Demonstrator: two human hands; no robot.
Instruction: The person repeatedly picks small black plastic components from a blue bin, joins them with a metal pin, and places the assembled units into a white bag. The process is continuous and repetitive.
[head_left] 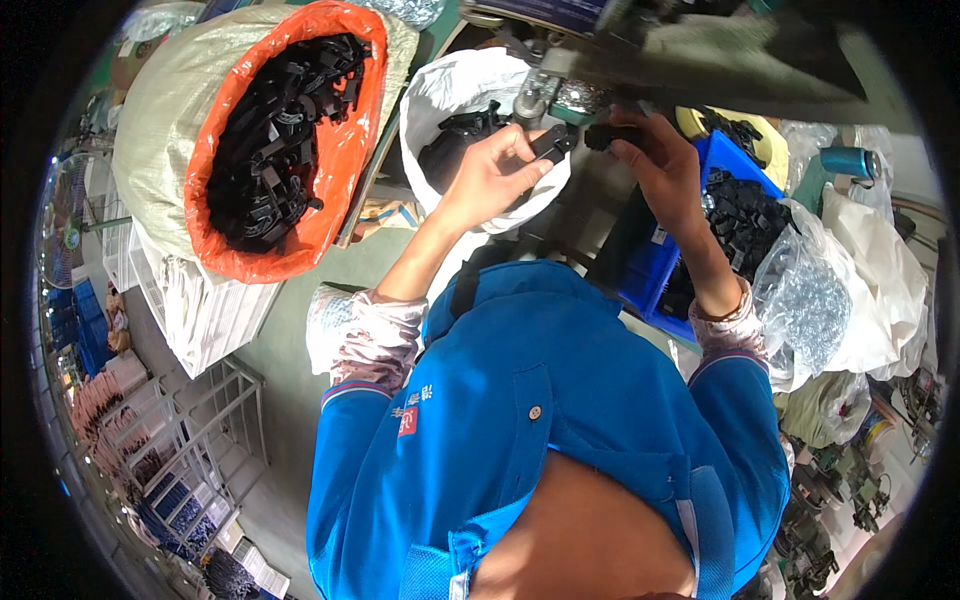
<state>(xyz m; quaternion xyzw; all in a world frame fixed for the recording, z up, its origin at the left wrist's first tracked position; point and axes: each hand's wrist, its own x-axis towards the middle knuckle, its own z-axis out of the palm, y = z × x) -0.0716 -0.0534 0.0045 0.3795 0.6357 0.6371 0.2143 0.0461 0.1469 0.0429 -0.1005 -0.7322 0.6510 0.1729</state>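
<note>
A long, hard-looking black piece [553,143] juts from the left hand [488,178] of the person before me, pinched between thumb and fingers over the crinkled rim of a white sack [415,120]. The right hand [664,168] pinches a small, blocky dark part [603,137] at its fingertips, facing the long piece across a narrow gap, with a straight-edged blue bin [640,270] near that forearm.

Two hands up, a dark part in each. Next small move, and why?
Probably ease the right hand left, bringing its dark piece to the black part in the left hand: both are pinched in the fingers, ends facing, with only a narrow gap between them.
</note>
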